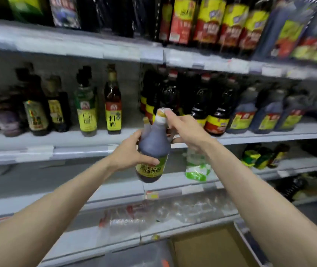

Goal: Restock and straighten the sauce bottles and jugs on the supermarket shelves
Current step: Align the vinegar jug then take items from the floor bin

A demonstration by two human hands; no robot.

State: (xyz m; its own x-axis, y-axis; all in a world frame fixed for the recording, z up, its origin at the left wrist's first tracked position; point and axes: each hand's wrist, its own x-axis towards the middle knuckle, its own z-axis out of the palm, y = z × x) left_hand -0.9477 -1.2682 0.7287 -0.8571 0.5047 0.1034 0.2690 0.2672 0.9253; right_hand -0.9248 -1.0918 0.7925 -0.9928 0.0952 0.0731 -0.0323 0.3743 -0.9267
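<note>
Head view: vinegar jug (152,145) in mid-air before middle shelf (76,140), long axis near upright, cap tipped right.
Left hand (130,151): fingers (148,160) clamped round body.
Right hand (186,132): at neck, index on cap, rest curled there.
Shelf gap directly behind jug, left of dark jug row (217,114).

A dark-brown plastic sauce bottle (153,147) with a yellow-green label and pale gold cap hangs almost upright (top tipped slightly right) before the middle shelf (76,151), the left hand (132,151) gripping its body and the right hand (184,130) its neck.
</note>
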